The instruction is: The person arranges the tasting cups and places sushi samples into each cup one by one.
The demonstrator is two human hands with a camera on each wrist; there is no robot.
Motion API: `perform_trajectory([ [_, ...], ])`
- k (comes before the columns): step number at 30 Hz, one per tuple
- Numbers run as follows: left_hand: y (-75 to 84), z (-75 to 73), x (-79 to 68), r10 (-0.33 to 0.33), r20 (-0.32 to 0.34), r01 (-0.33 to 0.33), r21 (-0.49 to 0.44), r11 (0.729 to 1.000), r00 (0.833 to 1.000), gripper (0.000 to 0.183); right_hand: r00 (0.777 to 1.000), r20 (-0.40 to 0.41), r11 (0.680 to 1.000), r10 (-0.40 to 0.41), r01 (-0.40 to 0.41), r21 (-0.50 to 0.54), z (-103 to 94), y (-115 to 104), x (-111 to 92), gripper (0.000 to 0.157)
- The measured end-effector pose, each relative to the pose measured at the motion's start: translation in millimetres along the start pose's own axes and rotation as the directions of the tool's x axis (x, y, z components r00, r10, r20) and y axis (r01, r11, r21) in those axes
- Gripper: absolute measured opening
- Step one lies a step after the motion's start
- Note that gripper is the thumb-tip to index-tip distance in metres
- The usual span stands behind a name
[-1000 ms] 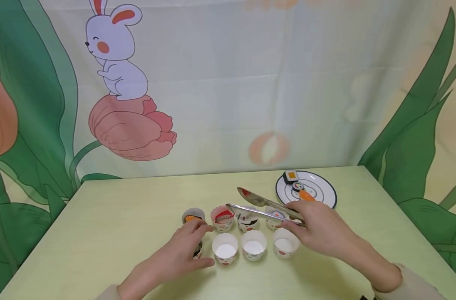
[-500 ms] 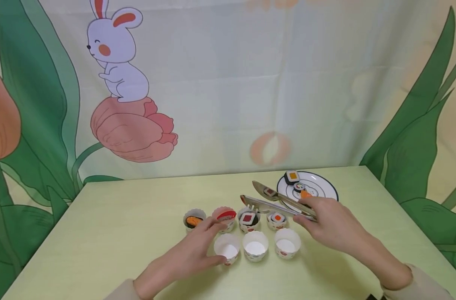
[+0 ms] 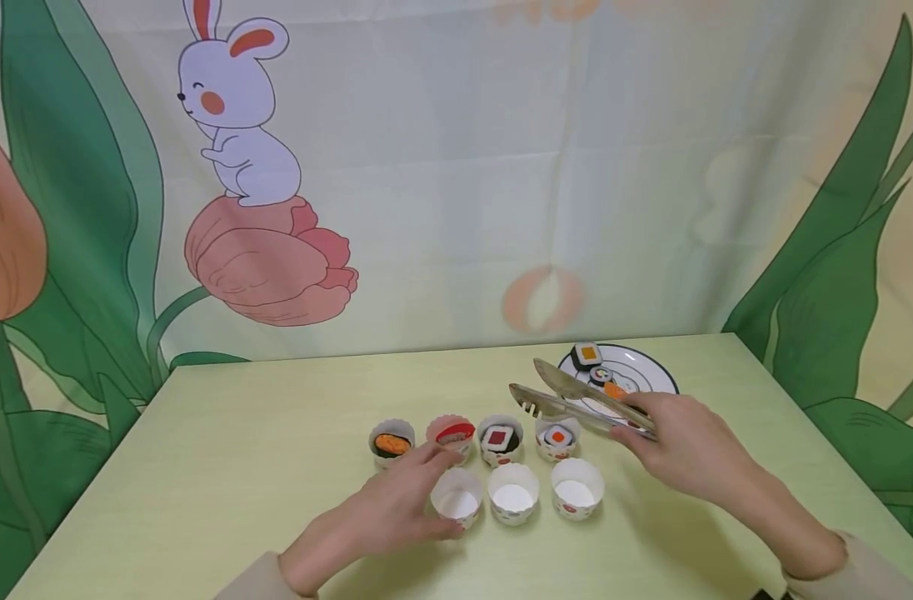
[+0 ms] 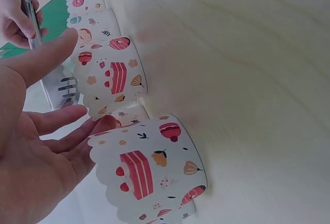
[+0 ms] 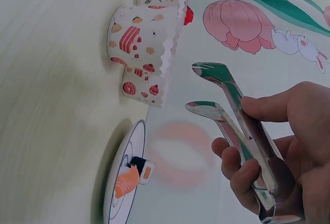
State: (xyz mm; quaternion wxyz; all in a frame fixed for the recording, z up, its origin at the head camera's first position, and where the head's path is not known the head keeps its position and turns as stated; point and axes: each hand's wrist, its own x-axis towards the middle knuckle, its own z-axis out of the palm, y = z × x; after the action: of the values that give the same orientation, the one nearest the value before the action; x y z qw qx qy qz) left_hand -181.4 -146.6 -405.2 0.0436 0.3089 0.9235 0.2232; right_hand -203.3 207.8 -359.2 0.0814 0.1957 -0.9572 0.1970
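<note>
My left hand [image 3: 389,512] reaches over the front row with relaxed fingers, thumb and index finger at either side of a bare white paper cup [image 3: 456,500]. In the left wrist view its fingertips come right to the scalloped rim of a cup printed with cakes [image 4: 116,77]. My right hand [image 3: 692,446] grips metal tongs [image 3: 593,394], their tips apart with nothing between them, between the back cups and the plate. Back-row cups hold toy sushi: an orange-topped piece [image 3: 391,445], a red one [image 3: 454,433], a dark-red-centred roll [image 3: 497,437] and an orange-centred roll [image 3: 557,436].
A white plate with blue rings [image 3: 657,379] stands at the back right. On it lie a square sushi roll [image 3: 587,355], a small round roll [image 3: 601,377] and an orange piece [image 3: 616,390]. Two more bare cups stand in front, including a middle cup [image 3: 513,496]. A printed curtain hangs behind.
My right hand has carried the tongs rightward, off the back cups toward the plate. The left hand has shifted right, from the leftmost front cup to the one beside it.
</note>
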Motion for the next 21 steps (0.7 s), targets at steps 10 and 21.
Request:
perform_trajectory([
  [10,-4.7,0.6,4.3,0.017,0.016,-0.017,0.009,1.0,1.0,0.06,0.997,-0.005,0.995,0.071,-0.071,-0.074,-6.1,17.7,-3.1,0.036],
  [21,-8.5,-0.6,1.2,0.054,0.006,-0.054,-0.012,0.998,0.999,0.057,0.994,-0.008,0.989,0.113,-0.113,-0.095,-10.4,35.7,-7.5,0.027],
])
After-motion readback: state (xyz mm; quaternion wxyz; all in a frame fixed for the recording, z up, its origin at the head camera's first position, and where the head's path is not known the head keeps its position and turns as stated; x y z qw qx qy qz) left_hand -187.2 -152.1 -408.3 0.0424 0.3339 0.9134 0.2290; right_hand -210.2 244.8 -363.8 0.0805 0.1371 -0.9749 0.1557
